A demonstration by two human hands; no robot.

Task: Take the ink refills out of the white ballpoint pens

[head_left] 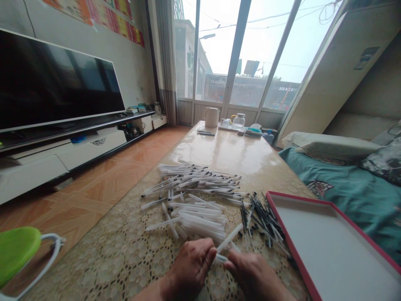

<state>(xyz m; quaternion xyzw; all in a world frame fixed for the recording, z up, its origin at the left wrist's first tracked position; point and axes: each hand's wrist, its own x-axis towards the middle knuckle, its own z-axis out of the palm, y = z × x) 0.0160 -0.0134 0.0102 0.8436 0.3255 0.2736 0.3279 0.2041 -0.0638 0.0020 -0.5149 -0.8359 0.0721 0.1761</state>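
Near the table's [241, 148] near edge, left hand [196, 260] and right hand [250, 266] clamp a tube [222, 258], probably for leverage. The pile [203, 223] (loose tubes) lies handy.

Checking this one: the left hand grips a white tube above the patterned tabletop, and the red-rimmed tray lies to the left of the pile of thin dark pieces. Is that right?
Not quite. The head view shows the red-rimmed tray to the right of the thin dark pieces. The left hand does grip a white tube above the patterned tabletop.
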